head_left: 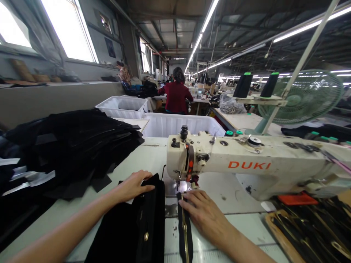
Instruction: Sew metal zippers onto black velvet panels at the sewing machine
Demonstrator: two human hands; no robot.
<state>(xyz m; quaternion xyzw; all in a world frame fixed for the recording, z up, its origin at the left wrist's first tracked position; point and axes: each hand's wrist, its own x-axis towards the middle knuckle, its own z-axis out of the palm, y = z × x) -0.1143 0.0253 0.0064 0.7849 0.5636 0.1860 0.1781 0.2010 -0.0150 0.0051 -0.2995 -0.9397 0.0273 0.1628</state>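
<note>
My left hand grips the far edge of a folded black fabric piece, thumb on top. A gold zipper pull shows on that piece, left of the needle. My right hand holds the far end of a black zipper with gold teeth, fingertips on its tape just in front of the lit needle area. The zipper runs from there toward me over the white table. Over both stands a white sewing machine marked DUKI. Its presser foot is partly hidden by glare.
Black fabric pieces are piled at left. A wooden tray of zippers and a red object lie at right. White bins stand behind the machine, with a fan, thread cones and a seated person beyond.
</note>
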